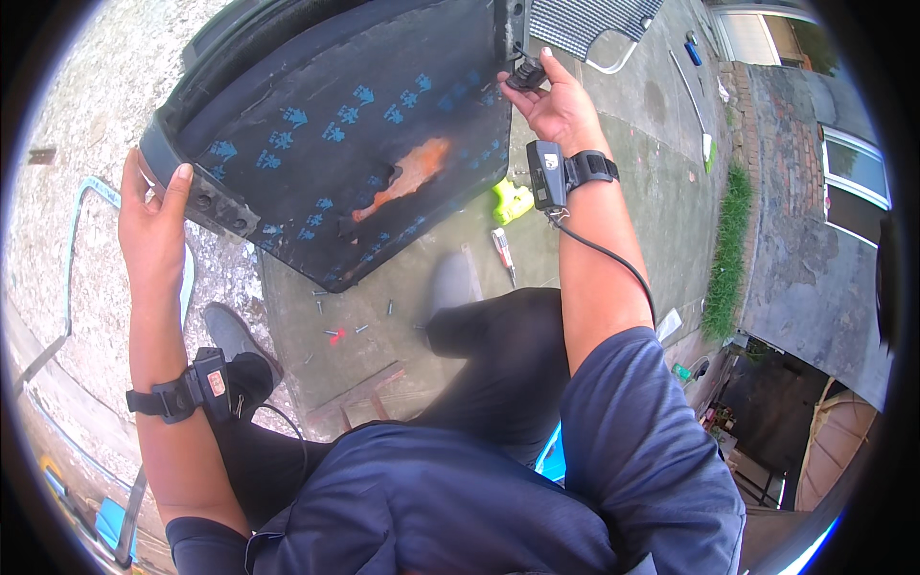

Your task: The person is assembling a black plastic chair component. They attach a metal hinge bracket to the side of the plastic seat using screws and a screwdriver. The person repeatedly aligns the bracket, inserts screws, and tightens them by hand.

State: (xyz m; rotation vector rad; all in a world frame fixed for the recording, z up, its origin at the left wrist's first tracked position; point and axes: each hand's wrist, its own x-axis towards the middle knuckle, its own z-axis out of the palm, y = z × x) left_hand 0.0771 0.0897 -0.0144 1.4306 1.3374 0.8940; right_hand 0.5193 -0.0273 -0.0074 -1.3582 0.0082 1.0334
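Observation:
In front of me, tilted, is a large black panel (pixel 364 153) with a raised dark rim. Blue printed marks cover it, and a torn or worn patch shows orange. My left hand (pixel 153 206) is closed round the rim's left corner, thumb on the near side, beside a bracket with holes (pixel 225 211). At the panel's right end, my right hand (pixel 556 105) pinches a small black plastic piece (pixel 525 74) between thumb and fingers. That piece is close against the rim's end; whether it is attached I cannot tell.
On the floor below lie a screwdriver (pixel 503 251), a yellow-green object (pixel 513 200) and several loose screws (pixel 390 307). A mesh-covered metal frame (pixel 594 24) is beyond, and a pale blue tubular frame (pixel 72 240) stands left. Grass (pixel 730 249) edges the wall at right.

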